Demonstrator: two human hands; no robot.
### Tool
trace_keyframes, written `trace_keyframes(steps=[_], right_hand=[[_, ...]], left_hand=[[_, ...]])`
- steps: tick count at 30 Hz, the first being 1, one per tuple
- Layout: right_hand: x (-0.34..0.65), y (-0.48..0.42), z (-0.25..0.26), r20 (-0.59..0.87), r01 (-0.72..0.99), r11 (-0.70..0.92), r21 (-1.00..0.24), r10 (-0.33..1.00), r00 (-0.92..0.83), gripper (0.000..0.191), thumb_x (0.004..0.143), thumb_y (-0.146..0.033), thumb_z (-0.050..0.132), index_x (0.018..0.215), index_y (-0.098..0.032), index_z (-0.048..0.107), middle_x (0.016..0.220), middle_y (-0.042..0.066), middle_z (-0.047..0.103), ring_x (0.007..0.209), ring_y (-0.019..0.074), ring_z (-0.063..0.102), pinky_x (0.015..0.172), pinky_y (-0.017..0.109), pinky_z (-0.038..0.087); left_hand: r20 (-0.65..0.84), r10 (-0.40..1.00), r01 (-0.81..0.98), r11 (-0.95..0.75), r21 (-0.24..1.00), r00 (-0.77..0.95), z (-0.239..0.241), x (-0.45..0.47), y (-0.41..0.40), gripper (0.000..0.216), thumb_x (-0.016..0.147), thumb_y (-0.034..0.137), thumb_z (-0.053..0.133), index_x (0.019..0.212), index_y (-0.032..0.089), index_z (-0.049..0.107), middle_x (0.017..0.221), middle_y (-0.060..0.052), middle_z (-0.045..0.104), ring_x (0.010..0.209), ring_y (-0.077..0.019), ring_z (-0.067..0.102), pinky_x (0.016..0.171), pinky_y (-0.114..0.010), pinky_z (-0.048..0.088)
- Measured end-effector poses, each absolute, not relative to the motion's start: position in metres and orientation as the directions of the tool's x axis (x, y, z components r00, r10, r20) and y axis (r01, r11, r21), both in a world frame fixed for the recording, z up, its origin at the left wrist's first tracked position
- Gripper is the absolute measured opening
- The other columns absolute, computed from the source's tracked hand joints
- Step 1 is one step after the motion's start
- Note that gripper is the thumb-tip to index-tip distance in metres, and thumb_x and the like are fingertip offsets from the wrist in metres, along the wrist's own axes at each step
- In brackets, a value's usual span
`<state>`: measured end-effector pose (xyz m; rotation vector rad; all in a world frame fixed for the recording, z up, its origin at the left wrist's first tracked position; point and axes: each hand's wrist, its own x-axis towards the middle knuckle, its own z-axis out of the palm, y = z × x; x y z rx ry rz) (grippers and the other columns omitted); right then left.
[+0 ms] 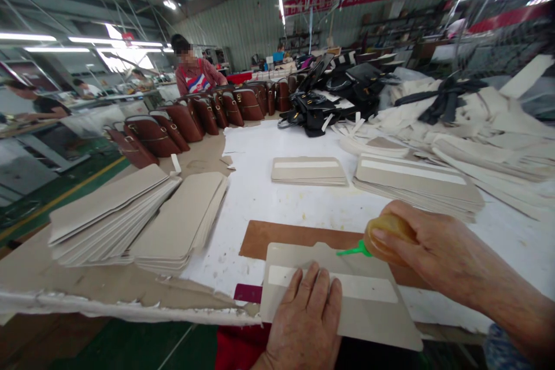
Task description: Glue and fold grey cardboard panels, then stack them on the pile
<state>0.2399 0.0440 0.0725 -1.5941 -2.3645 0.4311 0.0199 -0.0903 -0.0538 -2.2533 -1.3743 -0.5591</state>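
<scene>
Head view: left hand (306,324) flat, fingers slightly spread, pressing beige panel (373,324) onto worktop (260,196). Right hand (433,251) wrapped round amber squeeze bottle (388,237), probably glue; green nozzle (352,252) over panel's far edge, just beyond left hand's fingertips. Panel stacks (416,182) beyond right hand

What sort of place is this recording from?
Most likely a handbag factory floor. A row of brown bags stands along the worktable, black bags are heaped behind, and stacks of cut beige panels lie around. The right hand holds a squeeze bottle over one panel that the left hand presses flat.
</scene>
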Motion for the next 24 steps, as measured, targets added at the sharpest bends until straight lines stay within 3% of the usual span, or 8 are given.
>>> trace_keyframes(steps=[6,11,15,21,24], right_hand=[[0.260,0.043,0.067,0.093,0.848,0.347,-0.401,0.936,-0.339,0.037,0.097,-0.064,0.044,0.086,-0.029,0.053,0.072,0.002,0.067,0.067,0.0262,0.060,0.065,0.038,0.036],[0.269,0.039,0.077,0.031,0.883,0.237,-0.405,0.969,-0.246,0.041,0.090,-0.069,0.041,0.083,-0.030,0.051,0.069,0.004,0.066,0.066,0.0282,0.063,0.064,0.039,0.040],[0.282,0.037,0.078,-0.021,0.903,0.160,-0.399,0.983,-0.183,0.046,0.086,-0.073,0.039,0.082,-0.030,0.054,0.071,0.005,0.068,0.069,0.0292,0.065,0.066,0.041,0.043],[0.318,0.038,0.054,0.086,0.890,0.176,-0.420,0.984,-0.153,0.041,0.101,-0.065,0.043,0.091,-0.029,0.060,0.075,0.004,0.071,0.068,0.0281,0.067,0.067,0.040,0.043],[0.327,0.038,0.048,0.091,0.882,0.146,-0.449,0.989,-0.117,0.038,0.099,-0.063,0.047,0.092,-0.029,0.063,0.072,0.003,0.070,0.066,0.0291,0.066,0.066,0.041,0.043]], left_hand=[[0.521,0.739,0.895,-0.428,-0.126,0.427,-0.057,0.018,-0.091,0.051,0.107,0.051,0.056,0.141,0.014,0.066,0.138,-0.008,0.074,0.136,-0.0293,0.060,0.116,-0.043,0.042],[0.436,0.777,0.884,-0.455,-0.110,0.454,-0.060,0.014,-0.093,0.062,0.107,0.055,0.057,0.152,0.012,0.059,0.147,-0.012,0.069,0.144,-0.0313,0.055,0.120,-0.045,0.042],[0.469,0.762,0.887,-0.447,-0.118,0.446,-0.061,0.014,-0.093,0.058,0.107,0.054,0.055,0.148,0.012,0.061,0.145,-0.010,0.071,0.141,-0.0309,0.057,0.119,-0.045,0.042],[0.437,0.770,0.881,-0.450,-0.145,0.465,-0.060,0.017,-0.093,0.058,0.109,0.050,0.051,0.149,0.009,0.060,0.146,-0.013,0.070,0.140,-0.0336,0.058,0.117,-0.049,0.043],[0.437,0.768,0.880,-0.450,-0.151,0.468,-0.060,0.017,-0.092,0.056,0.108,0.047,0.051,0.150,0.009,0.059,0.145,-0.013,0.070,0.140,-0.0334,0.059,0.116,-0.049,0.043]])
